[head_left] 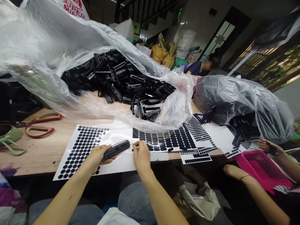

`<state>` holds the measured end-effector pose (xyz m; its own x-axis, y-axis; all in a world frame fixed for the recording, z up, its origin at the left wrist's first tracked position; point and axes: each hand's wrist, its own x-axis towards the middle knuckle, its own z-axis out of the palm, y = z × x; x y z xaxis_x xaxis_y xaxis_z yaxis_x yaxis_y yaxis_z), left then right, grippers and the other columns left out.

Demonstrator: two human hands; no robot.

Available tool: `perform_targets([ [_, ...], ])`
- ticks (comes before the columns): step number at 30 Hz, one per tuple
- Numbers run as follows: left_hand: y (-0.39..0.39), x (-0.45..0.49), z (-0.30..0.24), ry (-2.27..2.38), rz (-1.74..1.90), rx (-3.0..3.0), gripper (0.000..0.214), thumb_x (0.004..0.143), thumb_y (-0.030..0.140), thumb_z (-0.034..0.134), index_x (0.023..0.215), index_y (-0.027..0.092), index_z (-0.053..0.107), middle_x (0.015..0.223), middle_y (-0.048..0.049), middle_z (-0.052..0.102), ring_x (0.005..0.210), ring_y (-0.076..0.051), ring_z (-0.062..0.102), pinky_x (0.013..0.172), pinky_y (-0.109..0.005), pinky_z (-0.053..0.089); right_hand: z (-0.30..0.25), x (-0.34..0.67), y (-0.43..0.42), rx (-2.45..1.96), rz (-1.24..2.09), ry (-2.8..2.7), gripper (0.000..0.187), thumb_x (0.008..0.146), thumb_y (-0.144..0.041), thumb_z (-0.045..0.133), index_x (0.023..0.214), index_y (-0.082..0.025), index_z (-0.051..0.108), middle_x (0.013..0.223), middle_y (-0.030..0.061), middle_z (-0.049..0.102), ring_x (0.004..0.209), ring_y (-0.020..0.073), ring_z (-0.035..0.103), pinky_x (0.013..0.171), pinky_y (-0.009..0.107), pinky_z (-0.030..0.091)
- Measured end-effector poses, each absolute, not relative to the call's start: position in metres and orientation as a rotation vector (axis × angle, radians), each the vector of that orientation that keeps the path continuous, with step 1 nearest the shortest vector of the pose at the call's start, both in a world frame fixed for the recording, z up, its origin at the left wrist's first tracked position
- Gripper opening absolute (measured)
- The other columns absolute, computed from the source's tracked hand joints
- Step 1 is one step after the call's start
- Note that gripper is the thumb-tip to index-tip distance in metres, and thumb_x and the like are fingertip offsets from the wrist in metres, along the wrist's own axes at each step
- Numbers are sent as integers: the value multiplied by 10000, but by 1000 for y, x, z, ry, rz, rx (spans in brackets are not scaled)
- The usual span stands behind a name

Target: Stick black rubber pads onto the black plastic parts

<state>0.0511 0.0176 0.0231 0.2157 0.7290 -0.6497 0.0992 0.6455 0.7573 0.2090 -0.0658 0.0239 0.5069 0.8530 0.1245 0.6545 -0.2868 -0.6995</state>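
Observation:
My left hand (pixel 100 156) is closed around a long black plastic part (pixel 116 149) with a ribbed side and a rounded end. That end points toward my right hand (pixel 142 155), whose thumb and fingers are pinched together just right of it. Whatever sits in the pinch is too small to make out. Beneath both hands lies a white sheet of round black stickers (pixel 81 142). To its right is another sheet with larger black stickers (pixel 168 139). Behind them, an open clear plastic bag (pixel 174 109) spills out a heap of similar black parts (pixel 117 78).
Red-handled scissors (pixel 43 125) and a green tape roll (pixel 9 134) lie at the left of the wooden table (pixel 30 156). At the right, a co-worker's hands (pixel 269 147) are near a pink basket (pixel 264 168) and a second full bag (pixel 243 97). Another person (pixel 199 67) is beyond the table.

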Motion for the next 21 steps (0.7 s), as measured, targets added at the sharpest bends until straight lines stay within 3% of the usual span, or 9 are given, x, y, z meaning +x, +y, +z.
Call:
perform_targets([
  [4,17,52,23,1308,516,799,167,740,269,636,790,115,600,677,-111,688,621,-226,687,478,-250,565,16,228,-66,-2175,287,-1092,77,771,-226,539,836,-189,525,927,126,550,920,278,508,797,424,395],
  [8,16,53,25,1321,530,804,157,742,260,631,773,112,587,640,-104,678,579,-216,681,438,-230,548,16,235,-65,-1930,345,-1054,40,798,-193,442,785,-214,473,816,55,547,815,204,520,776,372,407],
  [10,15,52,27,1312,515,811,161,742,267,630,776,118,579,635,-103,679,568,-219,680,409,-218,532,21,235,-65,-1724,500,-974,42,790,-237,472,818,-216,450,786,16,538,747,161,522,729,324,429],
  [15,10,48,37,1235,453,845,185,739,297,620,761,114,603,667,-120,698,583,-231,683,393,-208,509,31,232,-64,-1332,995,-799,250,679,-253,611,824,-216,411,720,-45,508,647,98,502,668,259,438],
  [21,1,48,48,1186,442,919,218,730,333,629,734,115,629,629,-93,687,550,-208,672,395,-201,496,39,227,-71,-1334,1108,-801,267,657,-254,633,791,-219,404,697,-47,521,642,102,492,662,270,433],
])
